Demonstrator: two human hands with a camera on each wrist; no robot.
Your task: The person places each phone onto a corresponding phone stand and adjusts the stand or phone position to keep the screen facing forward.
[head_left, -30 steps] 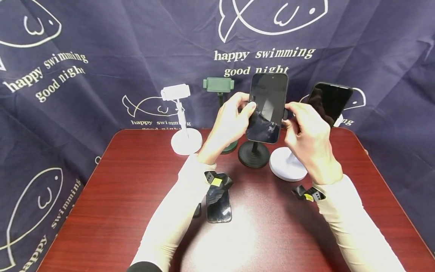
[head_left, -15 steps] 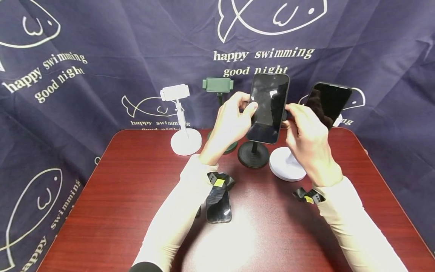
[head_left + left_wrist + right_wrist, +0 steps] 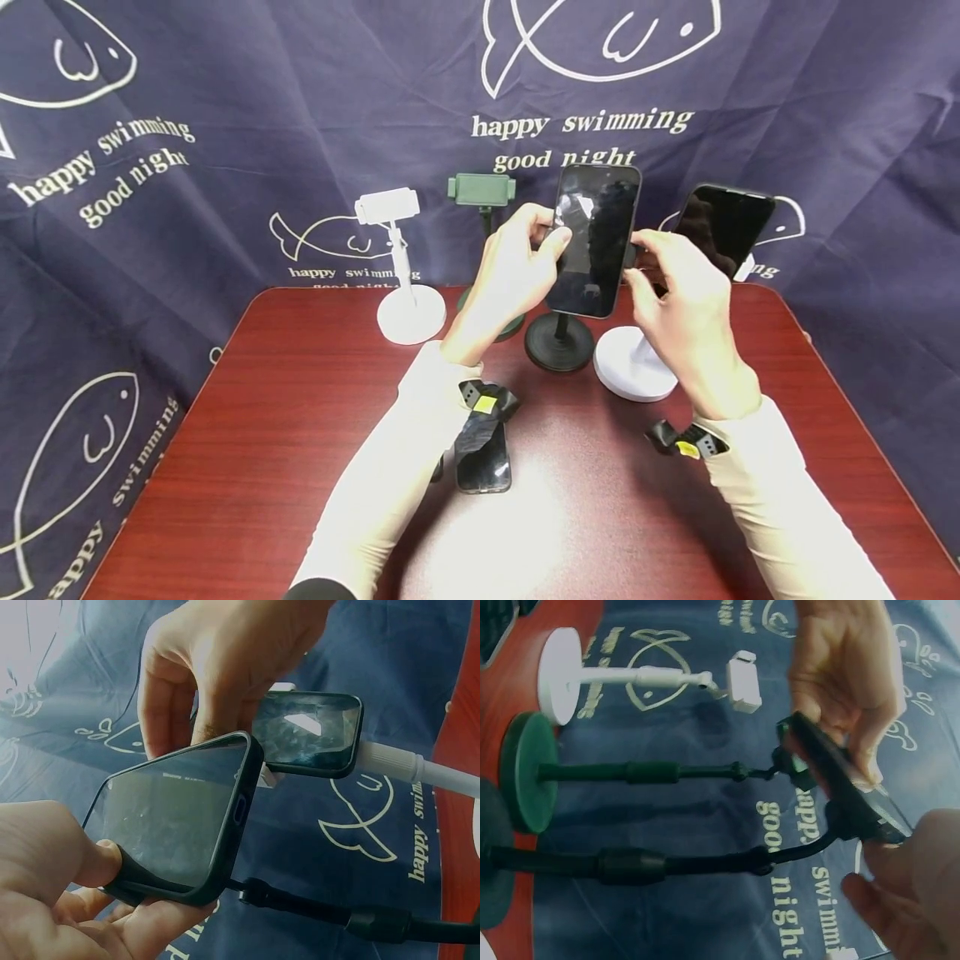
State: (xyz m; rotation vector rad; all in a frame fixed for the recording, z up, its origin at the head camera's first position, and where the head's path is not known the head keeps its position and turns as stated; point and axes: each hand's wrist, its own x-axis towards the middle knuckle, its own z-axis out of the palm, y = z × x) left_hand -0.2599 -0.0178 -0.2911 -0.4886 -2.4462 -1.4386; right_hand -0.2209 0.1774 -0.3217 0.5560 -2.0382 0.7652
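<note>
A dark-screened smartphone (image 3: pixel 596 267) stands upright at the head of a black phone stand (image 3: pixel 558 346). My left hand (image 3: pixel 517 267) grips its left edge, thumb on the screen side. At the opposite edge, my right hand (image 3: pixel 686 308) has its thumb and index finger around the dark end of the stand's clamp, spread slightly apart. The left wrist view shows the smartphone's lower end with its port, the black stem below it, and the right fingers partly hidden behind its far edge. In the right wrist view the black stem (image 3: pixel 630 866) bends up to the phone's back.
To the right, a white stand (image 3: pixel 633 375) bears a second phone (image 3: pixel 727 221), tilted. A green stand (image 3: pixel 482 190) and another white stand (image 3: pixel 411 315) stand left. Another phone (image 3: pixel 483 462) lies on the red-brown table (image 3: pixel 300 392); a dark object beside it is mostly hidden by my sleeve.
The phone at the black stand has shifted slightly right. My right thumb and index finger are a little farther apart; my left hand keeps its grip.
</note>
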